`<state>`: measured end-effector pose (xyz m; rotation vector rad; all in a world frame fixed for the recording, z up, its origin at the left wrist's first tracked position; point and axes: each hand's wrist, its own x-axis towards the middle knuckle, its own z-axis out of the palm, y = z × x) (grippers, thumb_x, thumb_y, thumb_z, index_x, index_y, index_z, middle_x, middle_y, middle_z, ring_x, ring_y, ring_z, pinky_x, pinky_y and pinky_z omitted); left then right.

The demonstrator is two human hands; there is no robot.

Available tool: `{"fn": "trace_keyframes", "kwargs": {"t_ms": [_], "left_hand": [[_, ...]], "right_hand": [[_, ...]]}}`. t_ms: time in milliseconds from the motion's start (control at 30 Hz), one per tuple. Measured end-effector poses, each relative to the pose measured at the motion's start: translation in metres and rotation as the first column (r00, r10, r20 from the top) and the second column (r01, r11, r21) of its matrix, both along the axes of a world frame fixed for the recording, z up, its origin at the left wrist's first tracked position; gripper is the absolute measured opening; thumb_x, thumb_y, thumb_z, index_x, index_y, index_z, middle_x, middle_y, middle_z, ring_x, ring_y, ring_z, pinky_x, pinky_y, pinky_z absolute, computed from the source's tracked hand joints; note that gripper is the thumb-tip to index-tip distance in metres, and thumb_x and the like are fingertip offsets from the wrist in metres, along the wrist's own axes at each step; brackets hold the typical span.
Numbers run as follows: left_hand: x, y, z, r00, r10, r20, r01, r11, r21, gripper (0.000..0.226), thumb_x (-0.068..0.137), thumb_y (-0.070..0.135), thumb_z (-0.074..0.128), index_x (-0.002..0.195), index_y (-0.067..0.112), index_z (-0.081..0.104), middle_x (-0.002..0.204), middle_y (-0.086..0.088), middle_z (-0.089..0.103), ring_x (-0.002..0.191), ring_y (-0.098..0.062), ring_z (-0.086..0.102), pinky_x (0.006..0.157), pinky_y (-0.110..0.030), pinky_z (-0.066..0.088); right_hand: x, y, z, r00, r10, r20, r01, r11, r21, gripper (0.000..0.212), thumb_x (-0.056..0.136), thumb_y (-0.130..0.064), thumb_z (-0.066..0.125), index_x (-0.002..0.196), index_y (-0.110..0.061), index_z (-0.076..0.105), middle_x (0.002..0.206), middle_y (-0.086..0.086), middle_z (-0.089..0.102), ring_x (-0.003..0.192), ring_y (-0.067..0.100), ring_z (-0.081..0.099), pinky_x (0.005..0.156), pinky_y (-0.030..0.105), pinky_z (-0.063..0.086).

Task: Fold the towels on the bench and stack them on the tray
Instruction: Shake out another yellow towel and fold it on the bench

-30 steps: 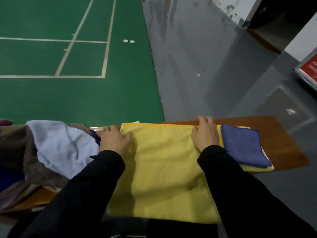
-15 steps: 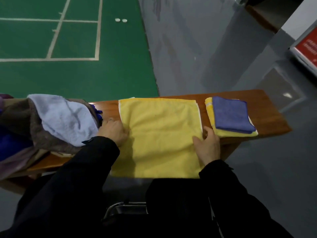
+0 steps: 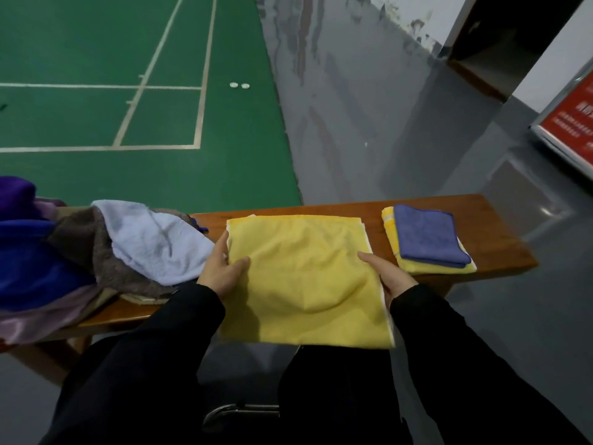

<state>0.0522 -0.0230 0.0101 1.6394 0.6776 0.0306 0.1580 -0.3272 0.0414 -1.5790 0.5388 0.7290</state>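
A large yellow towel (image 3: 305, 277) lies across the middle of the wooden bench (image 3: 491, 239), its near half hanging over the front edge. My left hand (image 3: 223, 271) grips its left edge, thumb on top. On the opposite edge, my right hand (image 3: 390, 277) pinches the cloth in the same way. At the bench's right end a folded blue towel (image 3: 428, 237) rests on a folded yellow towel (image 3: 414, 266). No tray is visible under them.
A heap of unfolded towels fills the bench's left end: pale blue (image 3: 157, 242), brown (image 3: 93, 248), dark blue (image 3: 29, 268) and purple (image 3: 16, 194). Beyond the bench lie green court floor (image 3: 128, 59) and grey floor (image 3: 369, 107). A red sign (image 3: 568, 123) stands far right.
Both hands slid from the towel's far edge back along its sides to the middle and now grip the side edges. The cloth between them has puckered.
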Motion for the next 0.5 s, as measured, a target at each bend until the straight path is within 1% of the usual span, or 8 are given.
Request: {"fn": "trace_keyframes", "kwargs": {"t_ms": [67,100,167,233,300,367,400,500], "left_hand": [[-0.003,0.006,-0.006,1.0,-0.011,-0.017,0.012,0.999,0.05,0.069,0.096,0.021,0.069,0.155,0.036,0.036,0.156,-0.001,0.041,0.14,-0.027,0.043,0.117,-0.044,0.036],[-0.005,0.008,-0.006,1.0,-0.001,0.008,0.0,0.999,0.035,0.061,0.095,0.023,0.07,0.148,0.039,0.046,0.156,-0.002,0.043,0.141,-0.027,0.043,0.118,-0.045,0.037],[-0.006,0.012,-0.004,0.998,0.038,0.056,-0.037,0.999,-0.015,0.034,0.093,0.026,0.073,0.123,0.043,0.069,0.146,-0.003,0.054,0.132,-0.025,0.05,0.114,-0.045,0.042],[-0.008,0.017,0.002,0.988,0.102,0.113,-0.093,0.992,-0.08,0.018,0.089,0.031,0.076,0.105,0.039,0.078,0.134,0.0,0.063,0.125,-0.024,0.055,0.111,-0.047,0.044],[-0.013,0.022,0.018,0.974,0.148,0.173,-0.122,0.981,-0.151,0.017,0.088,0.031,0.076,0.104,0.034,0.079,0.126,0.001,0.067,0.121,-0.026,0.056,0.104,-0.046,0.048],[-0.016,0.03,0.037,0.956,0.178,0.231,-0.136,0.973,-0.188,0.015,0.093,0.022,0.071,0.105,0.029,0.077,0.117,-0.002,0.067,0.107,-0.025,0.056,0.084,-0.037,0.05],[-0.018,0.035,0.045,0.942,0.185,0.279,-0.132,0.971,-0.2,0.016,0.094,0.017,0.069,0.105,0.027,0.077,0.111,-0.005,0.066,0.101,-0.023,0.055,0.079,-0.035,0.047],[-0.022,0.048,0.074,0.888,0.165,0.43,-0.113,0.983,-0.144,0.017,0.09,0.016,0.074,0.105,0.024,0.076,0.095,-0.011,0.057,0.092,-0.022,0.05,0.083,-0.041,0.041]], "right_hand": [[0.001,-0.001,0.004,0.999,0.026,-0.022,-0.026,0.999,0.027,0.031,0.091,-0.032,0.076,0.111,-0.01,0.068,0.105,0.013,0.072,0.1,0.032,0.066,0.105,0.046,0.049],[0.0,-0.002,0.005,0.999,0.025,-0.045,-0.023,0.998,0.058,0.034,0.091,-0.031,0.076,0.116,-0.009,0.069,0.11,0.016,0.072,0.105,0.034,0.067,0.105,0.048,0.049],[0.0,-0.005,0.008,0.998,-0.016,-0.056,0.023,0.99,0.14,0.037,0.09,-0.031,0.077,0.12,-0.01,0.07,0.117,0.017,0.074,0.112,0.038,0.067,0.106,0.052,0.048],[0.003,-0.009,0.01,0.993,-0.1,0.066,0.084,0.975,0.206,0.035,0.093,-0.028,0.074,0.122,-0.009,0.069,0.118,0.016,0.074,0.112,0.035,0.07,0.105,0.05,0.05],[0.006,-0.014,0.019,0.954,-0.153,0.257,0.094,0.969,0.229,0.035,0.093,-0.026,0.073,0.121,-0.004,0.07,0.114,0.014,0.076,0.108,0.029,0.072,0.098,0.042,0.055],[0.004,-0.017,0.039,0.893,-0.164,0.419,0.073,0.972,0.223,0.033,0.086,-0.029,0.076,0.108,-0.005,0.073,0.095,0.007,0.077,0.091,0.023,0.072,0.08,0.032,0.059],[0.004,-0.018,0.048,0.864,-0.164,0.475,0.065,0.974,0.217,0.027,0.086,-0.029,0.076,0.102,-0.007,0.074,0.087,0.003,0.076,0.083,0.018,0.07,0.072,0.028,0.059],[0.006,-0.021,0.071,0.785,-0.172,0.595,0.056,0.976,0.21,0.024,0.084,-0.036,0.078,0.092,-0.014,0.077,0.081,0.0,0.067,0.076,0.015,0.063,0.067,0.032,0.051]]}}
